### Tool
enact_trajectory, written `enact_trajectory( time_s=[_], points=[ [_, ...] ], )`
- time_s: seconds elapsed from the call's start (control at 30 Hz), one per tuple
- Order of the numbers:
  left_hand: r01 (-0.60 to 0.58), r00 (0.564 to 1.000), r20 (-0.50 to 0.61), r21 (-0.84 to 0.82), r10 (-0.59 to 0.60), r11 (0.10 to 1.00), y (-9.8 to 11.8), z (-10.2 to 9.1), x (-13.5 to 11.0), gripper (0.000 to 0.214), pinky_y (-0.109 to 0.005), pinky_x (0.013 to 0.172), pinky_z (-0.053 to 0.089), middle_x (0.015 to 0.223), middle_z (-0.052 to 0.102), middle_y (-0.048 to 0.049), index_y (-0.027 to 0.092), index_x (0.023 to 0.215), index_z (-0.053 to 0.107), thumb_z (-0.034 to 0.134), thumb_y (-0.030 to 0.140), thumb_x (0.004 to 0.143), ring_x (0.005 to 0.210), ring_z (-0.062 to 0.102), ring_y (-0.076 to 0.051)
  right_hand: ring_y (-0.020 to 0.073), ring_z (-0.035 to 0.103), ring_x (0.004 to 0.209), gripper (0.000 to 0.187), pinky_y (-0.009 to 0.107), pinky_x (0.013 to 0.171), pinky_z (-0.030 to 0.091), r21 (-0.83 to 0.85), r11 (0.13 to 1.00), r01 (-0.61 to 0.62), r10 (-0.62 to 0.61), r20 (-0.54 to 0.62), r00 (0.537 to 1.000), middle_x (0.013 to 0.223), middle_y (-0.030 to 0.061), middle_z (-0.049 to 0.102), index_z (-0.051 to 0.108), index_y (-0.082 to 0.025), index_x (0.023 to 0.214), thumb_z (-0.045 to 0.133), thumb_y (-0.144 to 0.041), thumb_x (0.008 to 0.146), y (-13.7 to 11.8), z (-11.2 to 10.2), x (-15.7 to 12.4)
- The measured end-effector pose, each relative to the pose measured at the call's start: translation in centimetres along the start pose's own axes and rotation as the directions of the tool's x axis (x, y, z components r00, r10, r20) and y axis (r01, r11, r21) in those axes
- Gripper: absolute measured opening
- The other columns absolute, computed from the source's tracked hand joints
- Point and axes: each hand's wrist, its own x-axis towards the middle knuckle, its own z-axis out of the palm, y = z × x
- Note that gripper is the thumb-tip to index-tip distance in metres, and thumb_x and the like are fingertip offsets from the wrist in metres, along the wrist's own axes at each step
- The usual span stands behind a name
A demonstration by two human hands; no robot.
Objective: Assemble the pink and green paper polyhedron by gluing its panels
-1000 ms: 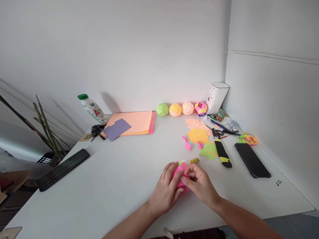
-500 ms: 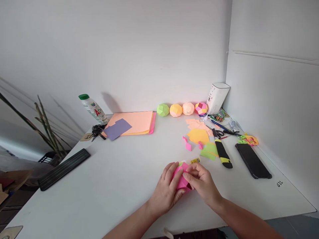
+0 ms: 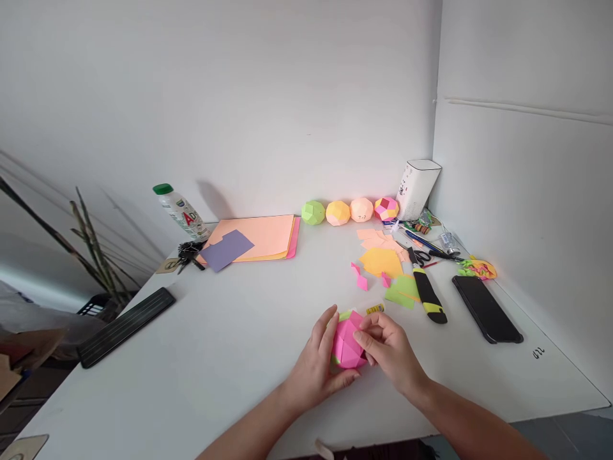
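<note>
Pink paper ball (image 3: 347, 345), a faceted shape folded from small sheets with a bit of green at its top, is held just over the white table (image 3: 230, 358), to the near left of the utility knife (image 3: 428, 295). The left hand (image 3: 313, 370) cups it from the left and from below, with the fingers curled around it. The right hand (image 3: 390, 350) closes thumb and fingertips on its right side. It looks very light, hollow and easy to crush, so I judge it wants a wide, soft hold on the flat faces, not on the edges. A small glue stick (image 3: 375, 309) lies between ball and knife. Paper scraps (image 3: 380, 260) lie left of the knife's far end.
</note>
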Motion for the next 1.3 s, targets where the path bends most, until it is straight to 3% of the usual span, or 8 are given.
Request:
enact_trajectory(
  time_s=[0.2,0.37,0.63,0.73,0.87,1.07,1.3],
  points=[
    [0.007,1.000,0.020,-0.020,-0.006,1.000,-0.01,0.07,0.03,0.093,-0.063,0.105,0.038,0.151,0.015,-0.0281,0.020,0.152,-0.004,0.050,0.060,0.087,0.144,0.021,-0.041,0.0086,0.048,0.040,0.044,0.018,0.037,0.027,0.029,0.997,-0.071,0.071,-0.007,0.997,0.052,-0.0076,0.053,0.052,-0.021,0.081,0.071,-0.059,0.071,-0.14,0.21,0.09],
    [0.023,1.000,0.019,-0.035,-0.022,0.999,-0.03,0.06,0.02,0.093,-0.061,0.105,0.040,0.151,0.015,-0.0279,0.021,0.152,-0.003,0.053,0.057,0.087,0.143,0.022,-0.041,0.0076,0.043,0.039,0.045,0.018,0.037,0.025,0.049,0.996,-0.074,0.074,0.008,0.997,0.051,-0.0086,0.050,0.053,-0.021,0.083,0.070,-0.061,0.072,-0.24,0.20,0.17],
    [0.004,1.000,0.009,0.002,-0.005,1.000,0.11,-0.06,0.04,0.093,-0.061,0.103,0.041,0.150,0.017,-0.0266,0.023,0.152,-0.002,0.059,0.051,0.087,0.142,0.024,-0.041,0.0061,0.037,0.042,0.039,0.021,0.041,0.031,0.015,1.000,0.013,-0.012,-0.019,1.000,0.052,-0.0085,0.049,0.051,-0.021,0.077,0.073,-0.052,0.074,0.48,-0.12,0.18],
    [0.002,1.000,0.014,0.025,-0.002,1.000,0.16,-0.11,0.10,0.092,-0.060,0.100,0.044,0.150,0.015,-0.0248,0.027,0.152,-0.002,0.060,0.047,0.087,0.140,0.026,-0.041,0.0095,0.049,0.049,0.033,0.023,0.049,0.040,-0.016,0.999,0.033,-0.033,0.000,0.999,0.058,-0.0066,0.054,0.053,-0.021,0.085,0.070,-0.049,0.078,0.51,-0.12,0.16],
    [0.019,1.000,-0.020,0.115,-0.017,0.993,0.28,-0.05,0.25,0.088,-0.060,0.096,0.046,0.148,0.018,-0.0235,0.029,0.152,-0.001,0.059,0.043,0.089,0.135,0.032,-0.040,0.0174,0.065,0.076,0.033,0.029,0.068,0.052,-0.071,0.995,0.064,-0.060,0.052,0.997,0.082,0.0013,0.068,0.054,-0.021,0.097,0.072,-0.040,0.077,0.15,0.15,-0.08],
    [-0.016,0.991,-0.122,0.327,0.059,0.945,0.53,0.42,0.31,0.080,-0.058,0.089,0.049,0.141,0.034,-0.0242,0.021,0.151,0.012,0.057,0.044,0.090,0.120,0.042,-0.037,0.0204,0.065,0.085,0.040,0.033,0.072,0.055,-0.132,0.991,0.018,-0.014,0.037,0.999,0.089,0.0019,0.069,0.053,-0.024,0.108,0.072,-0.026,0.072,-0.23,0.60,-0.48],
    [-0.032,0.986,-0.139,0.375,0.090,0.927,0.75,0.51,0.33,0.074,-0.054,0.091,0.048,0.139,0.037,-0.0230,0.017,0.150,0.018,0.057,0.036,0.090,0.119,0.041,-0.035,0.0204,0.065,0.094,0.046,0.036,0.083,0.054,-0.140,0.990,-0.018,0.022,0.034,0.999,0.099,0.0039,0.069,0.053,-0.022,0.113,0.070,-0.017,0.070,-0.38,0.65,-0.48]
  ],
)
